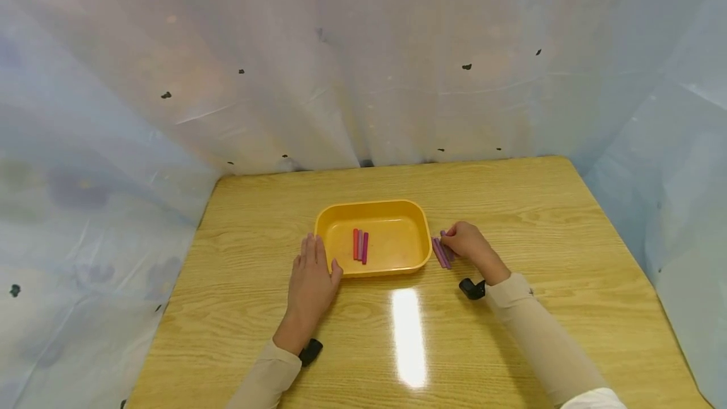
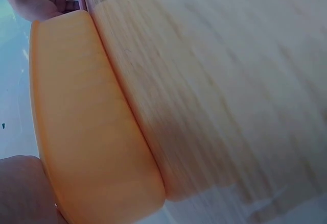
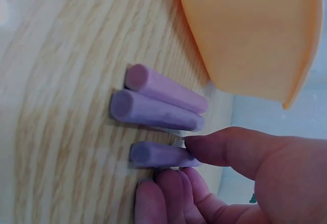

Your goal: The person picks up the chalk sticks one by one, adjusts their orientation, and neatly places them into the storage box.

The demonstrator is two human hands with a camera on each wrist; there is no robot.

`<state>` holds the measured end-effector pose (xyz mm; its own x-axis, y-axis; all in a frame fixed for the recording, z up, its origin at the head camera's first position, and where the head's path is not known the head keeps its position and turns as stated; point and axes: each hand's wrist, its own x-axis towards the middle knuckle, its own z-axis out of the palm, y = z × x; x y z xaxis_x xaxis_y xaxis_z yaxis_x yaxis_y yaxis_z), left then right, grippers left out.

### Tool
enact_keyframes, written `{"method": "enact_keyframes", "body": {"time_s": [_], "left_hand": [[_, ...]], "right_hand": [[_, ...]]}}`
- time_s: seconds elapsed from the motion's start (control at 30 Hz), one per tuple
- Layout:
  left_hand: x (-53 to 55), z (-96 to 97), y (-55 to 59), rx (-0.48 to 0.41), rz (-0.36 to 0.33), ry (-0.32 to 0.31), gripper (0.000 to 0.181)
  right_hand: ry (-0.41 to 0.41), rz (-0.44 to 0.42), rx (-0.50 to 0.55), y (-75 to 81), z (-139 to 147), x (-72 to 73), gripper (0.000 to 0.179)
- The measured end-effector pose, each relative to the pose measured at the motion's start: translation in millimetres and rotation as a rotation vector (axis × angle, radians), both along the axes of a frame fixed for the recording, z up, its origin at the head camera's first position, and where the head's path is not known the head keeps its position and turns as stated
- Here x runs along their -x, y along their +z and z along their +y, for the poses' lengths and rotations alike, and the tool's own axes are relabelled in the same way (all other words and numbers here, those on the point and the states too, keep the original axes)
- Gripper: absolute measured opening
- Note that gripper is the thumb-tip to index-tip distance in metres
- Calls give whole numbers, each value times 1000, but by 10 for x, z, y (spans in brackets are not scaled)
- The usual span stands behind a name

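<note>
My left hand (image 1: 311, 284) lies with straight fingers along the left end of a yellow-orange tray (image 1: 375, 271), thumb at its front left corner. Inside the tray, red (image 1: 356, 243), purple (image 1: 360, 246) and magenta (image 1: 365, 248) chalk sticks lie side by side. Just right of the tray, my right hand (image 1: 470, 243) pinches a purple chalk stick (image 3: 162, 155) between thumb and fingers, low over the table. Beside it lie a pinkish-purple chalk stick (image 3: 168, 89) and a second purple one (image 3: 156, 112), roughly parallel.
The wooden table (image 1: 261, 219) has a bright light reflection (image 1: 407, 339) in front of the tray. Pale plastic sheeting (image 1: 363, 68) hangs behind the table and at both sides. Black wrist devices (image 1: 472, 289) sit at both cuffs.
</note>
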<state>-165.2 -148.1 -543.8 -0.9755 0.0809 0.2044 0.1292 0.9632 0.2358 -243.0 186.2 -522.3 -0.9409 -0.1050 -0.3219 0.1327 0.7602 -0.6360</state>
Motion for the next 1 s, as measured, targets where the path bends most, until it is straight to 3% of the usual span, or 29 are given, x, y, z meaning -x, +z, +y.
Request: {"method": "enact_keyframes", "body": {"time_s": [0.37,0.5,0.63,0.87,1.0], "left_hand": [[-28,7,12,-7,21,-3,64],[-38,17,15,-12,21,-9,65],[-43,32,10,-13,17,-10,65],[-39,41,20,-10,6,-16,64],[-40,38,20,-12,26,-20,64]], "right_hand": [[9,-30,78,-32,100,-18,38],[-25,-68,160,-37,173,-27,32],[-66,-82,334,-35,265,-37,34],[-22,-175,691,-54,368,-61,48],[9,-244,924,-73,390,-84,38]]}}
